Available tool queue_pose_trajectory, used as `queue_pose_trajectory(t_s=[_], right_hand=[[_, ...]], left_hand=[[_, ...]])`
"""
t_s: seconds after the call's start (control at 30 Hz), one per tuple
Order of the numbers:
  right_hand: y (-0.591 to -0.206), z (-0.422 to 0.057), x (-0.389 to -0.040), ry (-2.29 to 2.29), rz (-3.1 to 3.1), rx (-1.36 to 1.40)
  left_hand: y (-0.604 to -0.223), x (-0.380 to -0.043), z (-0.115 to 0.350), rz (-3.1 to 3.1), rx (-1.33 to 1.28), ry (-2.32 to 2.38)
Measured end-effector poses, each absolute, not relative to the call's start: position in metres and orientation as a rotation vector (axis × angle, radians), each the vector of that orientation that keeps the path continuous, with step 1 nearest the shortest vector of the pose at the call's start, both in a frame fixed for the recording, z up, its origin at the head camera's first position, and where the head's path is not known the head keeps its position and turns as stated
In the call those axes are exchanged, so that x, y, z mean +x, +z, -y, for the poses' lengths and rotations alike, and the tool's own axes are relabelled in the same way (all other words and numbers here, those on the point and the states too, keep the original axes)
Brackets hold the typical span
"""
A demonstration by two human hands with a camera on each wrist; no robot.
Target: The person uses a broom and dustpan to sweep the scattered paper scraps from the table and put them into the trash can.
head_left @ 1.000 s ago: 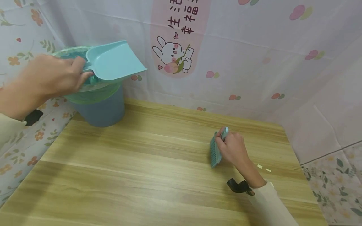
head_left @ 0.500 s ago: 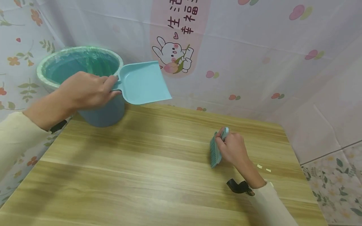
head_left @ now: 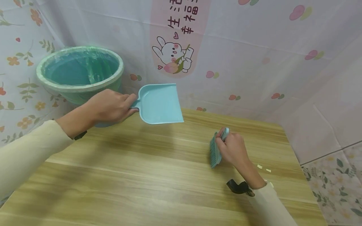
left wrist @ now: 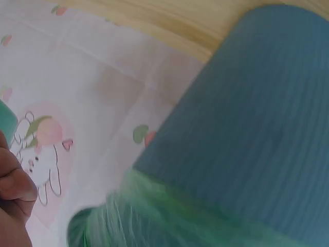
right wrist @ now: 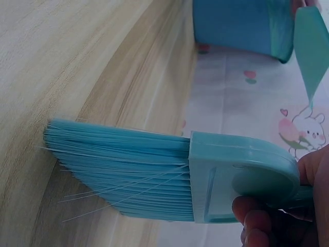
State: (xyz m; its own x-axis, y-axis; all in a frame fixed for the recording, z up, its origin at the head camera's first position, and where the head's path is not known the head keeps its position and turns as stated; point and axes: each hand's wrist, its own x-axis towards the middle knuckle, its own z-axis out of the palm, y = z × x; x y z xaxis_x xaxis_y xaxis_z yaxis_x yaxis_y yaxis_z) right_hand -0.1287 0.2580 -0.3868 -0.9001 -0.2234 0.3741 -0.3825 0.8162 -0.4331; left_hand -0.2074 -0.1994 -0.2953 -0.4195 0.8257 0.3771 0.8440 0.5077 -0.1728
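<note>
A light blue dustpan [head_left: 160,104] hangs above the table's back part, its flat lip pointing right. My left hand [head_left: 111,106] grips its short handle, just in front of the bin. The pan's tray holds nothing that I can see. On the right, my right hand [head_left: 232,147] holds a blue hand brush [head_left: 215,152] by the handle. In the right wrist view the brush's bristles [right wrist: 118,170] point down and their tips meet the wood. Two small pale scraps [head_left: 259,166] lie on the table to the right of my right wrist.
A blue bin [left wrist: 247,123] lined with a green plastic bag [head_left: 113,80] stands at the table's back left. Behind the wooden table [head_left: 135,188] hangs a white printed curtain [head_left: 240,62]. The right side is bounded by a pale wall [head_left: 319,125].
My left hand has carried the dustpan from over the bin's mouth to the right and down, uncovering the bin's opening. My right hand and the brush have stayed in place.
</note>
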Motion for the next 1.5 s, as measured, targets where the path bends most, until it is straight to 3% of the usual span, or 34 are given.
queue_pose_trajectory(t_s=[0.77, 1.5], right_hand=[[-0.388, -0.261, -0.13, 0.755, 2.673, 0.47], [-0.386, -0.26, -0.128, 0.735, 2.678, 0.47]], left_hand=[[-0.386, -0.2, 0.135, 2.293, -1.599, -0.143], [-0.434, -0.195, 0.087, 2.332, -1.774, -0.241]])
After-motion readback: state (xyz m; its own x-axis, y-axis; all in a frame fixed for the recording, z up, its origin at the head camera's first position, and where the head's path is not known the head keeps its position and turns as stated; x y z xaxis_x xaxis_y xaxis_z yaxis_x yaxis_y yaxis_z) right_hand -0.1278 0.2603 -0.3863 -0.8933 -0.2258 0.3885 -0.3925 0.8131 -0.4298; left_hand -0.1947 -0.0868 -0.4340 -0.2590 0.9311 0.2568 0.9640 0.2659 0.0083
